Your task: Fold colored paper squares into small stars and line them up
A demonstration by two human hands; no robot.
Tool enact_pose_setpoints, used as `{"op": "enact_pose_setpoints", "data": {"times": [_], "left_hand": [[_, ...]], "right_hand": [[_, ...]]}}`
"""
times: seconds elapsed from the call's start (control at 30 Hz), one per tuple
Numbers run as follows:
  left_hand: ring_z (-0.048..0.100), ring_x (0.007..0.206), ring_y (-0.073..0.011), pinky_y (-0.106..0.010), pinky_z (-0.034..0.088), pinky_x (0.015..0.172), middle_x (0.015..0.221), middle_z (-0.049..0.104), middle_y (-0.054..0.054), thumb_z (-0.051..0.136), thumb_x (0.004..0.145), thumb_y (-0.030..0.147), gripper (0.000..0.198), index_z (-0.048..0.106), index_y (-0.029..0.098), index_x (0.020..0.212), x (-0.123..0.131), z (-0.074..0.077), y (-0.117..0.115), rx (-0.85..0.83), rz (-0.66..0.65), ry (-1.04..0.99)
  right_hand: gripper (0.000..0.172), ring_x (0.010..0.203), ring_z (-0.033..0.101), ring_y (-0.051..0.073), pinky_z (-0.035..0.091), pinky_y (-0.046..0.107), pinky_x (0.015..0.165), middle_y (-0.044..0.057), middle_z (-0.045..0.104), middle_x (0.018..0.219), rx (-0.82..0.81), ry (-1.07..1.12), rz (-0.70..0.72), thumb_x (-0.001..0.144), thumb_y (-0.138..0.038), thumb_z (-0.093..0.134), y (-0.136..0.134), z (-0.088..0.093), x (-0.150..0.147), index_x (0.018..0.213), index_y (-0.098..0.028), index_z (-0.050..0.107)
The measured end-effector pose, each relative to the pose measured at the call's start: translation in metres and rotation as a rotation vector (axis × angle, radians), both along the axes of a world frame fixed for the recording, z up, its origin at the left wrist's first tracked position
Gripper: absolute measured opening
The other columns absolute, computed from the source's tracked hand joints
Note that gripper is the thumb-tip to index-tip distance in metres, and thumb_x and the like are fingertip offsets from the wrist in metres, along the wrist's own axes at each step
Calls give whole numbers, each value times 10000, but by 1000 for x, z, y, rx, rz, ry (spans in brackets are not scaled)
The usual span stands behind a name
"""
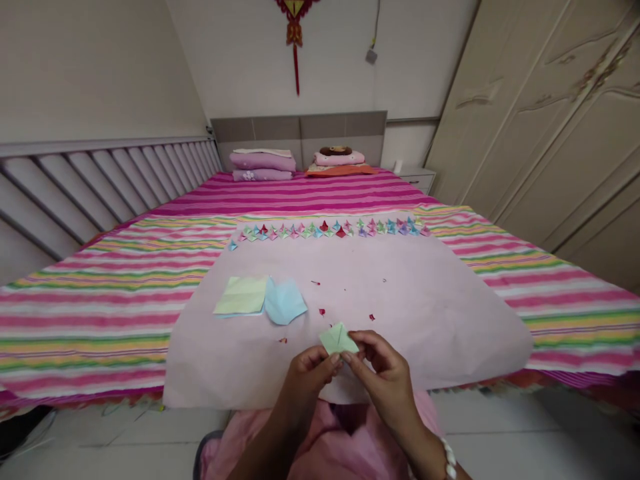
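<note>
Both of my hands pinch a small folded piece of pale green paper (338,339) just above the near edge of a large pale pink sheet (410,313) spread over the bed. My left hand (311,372) grips the paper's lower left corner with thumb and fingertips closed. My right hand (382,368) grips its lower right side, fingers curled. To the left on the sheet lie a flat light green paper square (241,296) and a creased light blue paper (284,301) overlapping it.
A row of several small folded paper pieces (330,229) in many colours lines the far edge of the pink sheet. Tiny red paper scraps (322,311) dot its middle. The striped bedspread (90,300) holds pillows (262,164) by the headboard; a wardrobe (550,127) stands on the right.
</note>
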State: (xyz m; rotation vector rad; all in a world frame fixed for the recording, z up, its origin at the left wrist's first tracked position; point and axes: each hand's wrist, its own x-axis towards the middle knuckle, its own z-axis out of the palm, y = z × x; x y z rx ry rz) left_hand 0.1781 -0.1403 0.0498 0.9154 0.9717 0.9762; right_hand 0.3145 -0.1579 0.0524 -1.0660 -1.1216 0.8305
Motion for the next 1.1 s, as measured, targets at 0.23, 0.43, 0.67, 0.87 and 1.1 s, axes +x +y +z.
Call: {"op": "enact_pose_setpoints", "data": {"times": [0.23, 0.43, 0.67, 0.87, 1.1], "left_hand": [[421, 557, -87, -208, 334, 572, 584, 547, 22, 729, 661, 390, 288, 589, 143, 610, 2, -4, -1, -7, 26, -48], [440, 540, -85, -204, 335, 543, 557, 552, 23, 725, 665, 379, 271, 621, 135, 610, 3, -1, 0, 57, 15, 20], [611, 729, -146, -258, 464, 690, 790, 663, -10, 710, 702, 314, 485, 557, 177, 1142, -4, 10, 4, 198, 12, -13], [605, 642, -112, -213, 468, 612, 691, 647, 17, 649, 764, 287, 242, 626, 180, 979, -13, 22, 4, 274, -64, 100], [610, 514, -117, -201, 433, 508, 549, 642, 10, 663, 733, 285, 164, 641, 145, 815, -15, 23, 10, 229, -113, 182]], "right_hand": [[107, 686, 558, 150, 464, 262, 612, 41, 621, 846, 45, -15, 17, 732, -246, 703, -1, 1, -1, 827, -206, 675], [159, 527, 504, 122, 416, 231, 497, -13, 586, 602, -120, 56, 40, 689, -316, 734, 0, 5, 1, 759, -190, 668], [251, 496, 552, 119, 422, 221, 500, -17, 612, 523, -287, 206, 185, 628, -364, 787, 6, 4, 7, 738, -168, 676], [238, 474, 556, 96, 429, 193, 496, -20, 626, 500, -288, 238, 238, 635, -345, 790, 5, 7, 8, 730, -157, 680], [158, 484, 568, 95, 450, 189, 495, -24, 622, 515, -271, 208, 290, 673, -292, 767, 4, 12, 8, 741, -165, 700]]}}
